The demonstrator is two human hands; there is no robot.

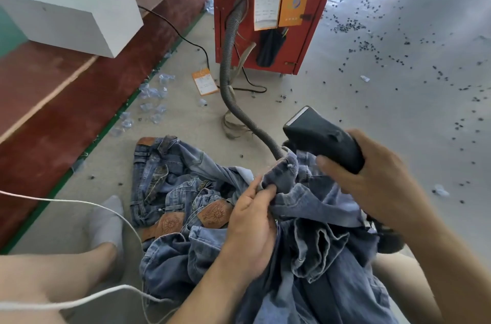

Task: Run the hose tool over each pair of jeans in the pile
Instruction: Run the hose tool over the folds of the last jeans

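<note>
A white box (71,7) sits on the red platform (53,100) at far left, with clear plastic scraps (154,95) strewn on the floor beside it. In the centre, a pile of jeans (180,191) lies crumpled on the concrete, at least three brown leather waistband patches showing, so several pairs appear to await treatment. The person's left hand (252,220) pinches a fold of denim (281,177) between thumb and fingers, apparently lifting and stretching it to meet the tool. The right hand (377,177) is closed around the black hose tool (321,137), held just above the raised fold with its nozzle pointing away. One grey ribbed hose (231,58) runs back to the red cabinet (271,5), which carries two orange tags; a third lies on the floor. Dark specks (372,45) dot the floor at right.
</note>
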